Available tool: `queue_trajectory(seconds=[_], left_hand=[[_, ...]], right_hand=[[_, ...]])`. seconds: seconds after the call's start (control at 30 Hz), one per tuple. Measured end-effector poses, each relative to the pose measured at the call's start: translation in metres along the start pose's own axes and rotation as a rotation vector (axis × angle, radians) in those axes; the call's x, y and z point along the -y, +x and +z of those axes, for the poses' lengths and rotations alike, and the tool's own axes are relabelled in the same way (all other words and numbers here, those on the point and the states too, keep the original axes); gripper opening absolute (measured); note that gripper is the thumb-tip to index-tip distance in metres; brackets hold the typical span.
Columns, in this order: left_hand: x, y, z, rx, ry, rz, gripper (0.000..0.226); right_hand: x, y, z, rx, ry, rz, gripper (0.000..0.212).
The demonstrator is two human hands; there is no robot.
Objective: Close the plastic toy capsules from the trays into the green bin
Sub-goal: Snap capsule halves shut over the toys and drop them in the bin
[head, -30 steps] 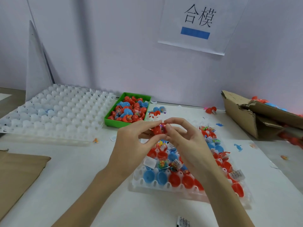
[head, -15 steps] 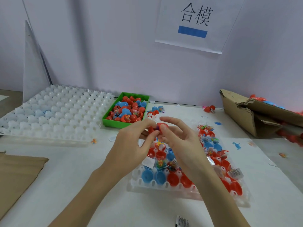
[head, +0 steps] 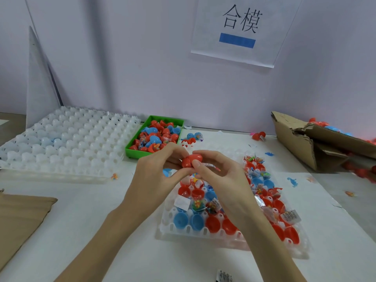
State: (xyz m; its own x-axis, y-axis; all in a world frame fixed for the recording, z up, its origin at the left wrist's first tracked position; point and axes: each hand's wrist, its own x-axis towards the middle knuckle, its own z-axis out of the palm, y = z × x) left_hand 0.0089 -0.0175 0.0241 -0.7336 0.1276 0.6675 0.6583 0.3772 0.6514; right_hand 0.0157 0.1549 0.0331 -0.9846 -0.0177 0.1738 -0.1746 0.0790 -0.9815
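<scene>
two red halves make up the capsule (head: 192, 159) i have between my hands, held up above the near tray (head: 203, 231) and just in front of the green bin (head: 133, 150). my left hand (head: 160, 171) pinches the rounder half with thumb and fingers curled round it, and my right hand (head: 219, 174) pinches the other half the same way, thumb under, fingers over. the halves meet at a slight angle with the seam showing between them, so i judge the capsule is not yet snapped home. a bit of packet (head: 211, 165) pokes out near my right fingers; i can't tell whether it belongs inside this capsule or is loose in my palm. to close it well i would line the rims up square first, tuck any wrapper clear of the seam, then squeeze straight along the long axis until it seats all round, since pressing at a tilt could pop one side or trap the wrapper. below, the near tray holds open red and blue halves, some with small toy packets in them. the green bin on the counter (head: 101, 220) already holds a heap of red and blue capsules, and the drop there looks short. to the left lies a large white tray (head: 67, 143), to the right a torn cardboard box (head: 301, 139), and on the wall a paper sign (head: 240, 27).
</scene>
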Motion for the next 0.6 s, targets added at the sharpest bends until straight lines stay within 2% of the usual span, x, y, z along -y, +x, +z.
queue_trajectory(seconds=[0.13, 0.3, 0.47, 0.6], left_hand=[[-0.003, -0.002, 0.003, -0.080, -0.057, -0.052, 0.032], [-0.004, -0.004, 0.003, -0.123, 0.114, 0.025, 0.034], [-0.002, -0.007, 0.005, -0.162, 0.197, 0.094, 0.031], [0.002, -0.013, 0.010, -0.096, 0.304, 0.188, 0.032]], right_hand=[[0.001, 0.000, -0.002, 0.034, 0.054, 0.002, 0.022], [-0.001, -0.002, 0.002, 0.043, 0.064, -0.066, 0.028], [-0.007, -0.007, 0.014, 0.031, -0.297, -0.349, 0.021], [-0.008, -0.007, 0.013, -0.034, -0.345, -0.344, 0.019]])
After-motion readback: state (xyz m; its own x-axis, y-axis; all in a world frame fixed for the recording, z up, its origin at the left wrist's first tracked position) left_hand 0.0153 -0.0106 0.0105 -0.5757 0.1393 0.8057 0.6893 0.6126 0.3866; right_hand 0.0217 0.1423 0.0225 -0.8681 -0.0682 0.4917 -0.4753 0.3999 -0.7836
